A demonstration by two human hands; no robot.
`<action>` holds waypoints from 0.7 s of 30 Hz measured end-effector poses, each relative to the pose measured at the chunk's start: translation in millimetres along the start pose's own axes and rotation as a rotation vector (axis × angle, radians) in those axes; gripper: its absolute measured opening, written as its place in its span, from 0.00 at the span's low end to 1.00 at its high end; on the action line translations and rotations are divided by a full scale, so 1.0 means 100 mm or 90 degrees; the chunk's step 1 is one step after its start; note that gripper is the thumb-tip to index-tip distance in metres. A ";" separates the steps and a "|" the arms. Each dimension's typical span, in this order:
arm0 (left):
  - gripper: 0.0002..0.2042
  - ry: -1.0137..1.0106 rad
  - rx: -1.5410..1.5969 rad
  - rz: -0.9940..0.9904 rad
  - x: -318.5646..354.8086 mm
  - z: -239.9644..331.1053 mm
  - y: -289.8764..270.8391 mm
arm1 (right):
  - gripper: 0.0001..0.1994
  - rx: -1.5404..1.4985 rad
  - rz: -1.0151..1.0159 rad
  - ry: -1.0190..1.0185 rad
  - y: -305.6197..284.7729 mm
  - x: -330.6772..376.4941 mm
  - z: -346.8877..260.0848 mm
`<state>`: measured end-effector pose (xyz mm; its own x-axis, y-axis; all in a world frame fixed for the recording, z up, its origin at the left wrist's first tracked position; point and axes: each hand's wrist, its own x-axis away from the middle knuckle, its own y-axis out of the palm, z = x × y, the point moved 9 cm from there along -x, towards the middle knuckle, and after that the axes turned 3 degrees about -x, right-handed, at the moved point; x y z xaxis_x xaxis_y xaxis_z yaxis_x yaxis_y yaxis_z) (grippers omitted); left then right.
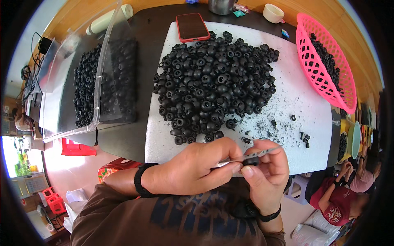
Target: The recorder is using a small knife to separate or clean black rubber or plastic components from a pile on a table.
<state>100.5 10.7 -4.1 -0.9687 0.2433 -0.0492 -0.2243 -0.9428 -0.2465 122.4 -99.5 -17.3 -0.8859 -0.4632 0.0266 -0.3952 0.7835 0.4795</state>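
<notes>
Metal blade crosswise, tip rightward

Lower centre had two hands; upper centre, one phone. One clear bin stood upper left, one pink basket upper right.

Dark surface ahead of hands, wood-toned panelling beyond. Left of hands: pale pinkish floor, red stools, bright opening farthest out.

This is looking like a small workshop tbh. Loads of little black parts are sitting on a white board and in a clear bin.
</notes>
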 end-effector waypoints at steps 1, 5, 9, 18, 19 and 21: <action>0.07 0.018 -0.016 -0.006 0.00 0.02 0.01 | 0.16 -0.022 -0.004 -0.001 -0.02 0.00 0.02; 0.06 0.031 -0.012 -0.035 0.01 0.06 0.03 | 0.15 -0.032 -0.003 -0.032 -0.04 -0.02 0.00; 0.06 0.021 0.036 -0.017 0.03 0.05 0.00 | 0.13 -0.053 -0.001 -0.051 0.04 -0.04 -0.08; 0.08 0.050 -0.035 -0.021 0.01 0.12 0.02 | 0.16 -0.088 -0.096 -0.083 -0.08 0.06 -0.05; 0.09 0.055 -0.050 -0.034 0.00 0.13 0.04 | 0.15 -0.095 -0.068 -0.063 -0.09 0.07 -0.03; 0.11 0.122 -0.099 0.007 0.00 0.20 0.03 | 0.15 -0.111 -0.014 -0.025 -0.08 0.09 -0.02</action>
<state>97.3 3.5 14.4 -0.9299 0.2856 -0.2316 -0.1802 -0.9031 -0.3898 118.5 -110.6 -19.1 -0.8880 -0.4594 -0.0181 -0.3687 0.6880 0.6251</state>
